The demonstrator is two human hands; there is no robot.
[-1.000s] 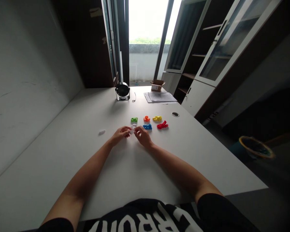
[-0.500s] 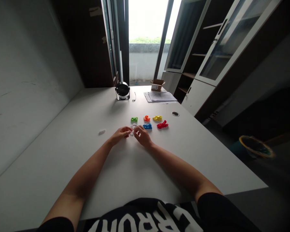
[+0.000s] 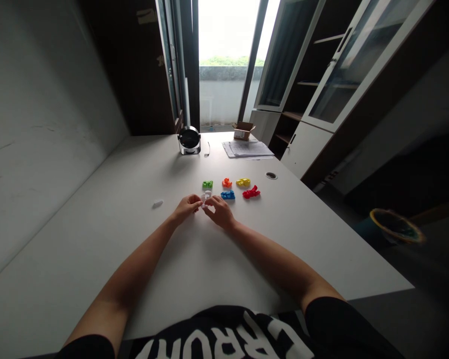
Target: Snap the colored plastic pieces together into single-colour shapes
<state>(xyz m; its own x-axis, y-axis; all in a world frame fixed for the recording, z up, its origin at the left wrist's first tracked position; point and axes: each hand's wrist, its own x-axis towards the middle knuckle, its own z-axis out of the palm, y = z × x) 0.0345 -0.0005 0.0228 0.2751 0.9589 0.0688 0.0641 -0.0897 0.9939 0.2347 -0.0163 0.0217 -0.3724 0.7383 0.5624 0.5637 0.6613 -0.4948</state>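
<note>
Both my hands meet at a small white plastic piece [image 3: 206,195] near the middle of the table. My left hand [image 3: 187,207] pinches its left side, and my right hand [image 3: 219,210] has its fingers closed on the right side. Just beyond lies a green piece [image 3: 207,184]. To the right are an orange piece [image 3: 226,182], a blue piece [image 3: 228,195], a yellow piece [image 3: 243,182] and a red piece [image 3: 251,192]. A loose white piece [image 3: 157,204] lies left of my left hand.
At the back of the white table [image 3: 97,239] stand a round black device [image 3: 189,140] and an open cardboard box [image 3: 243,130]. Papers [image 3: 248,149] lie before the box. A cable hole [image 3: 271,176] is near the right edge.
The fingers of my right hand have shifted slightly left on the white piece. My left hand has barely moved.
</note>
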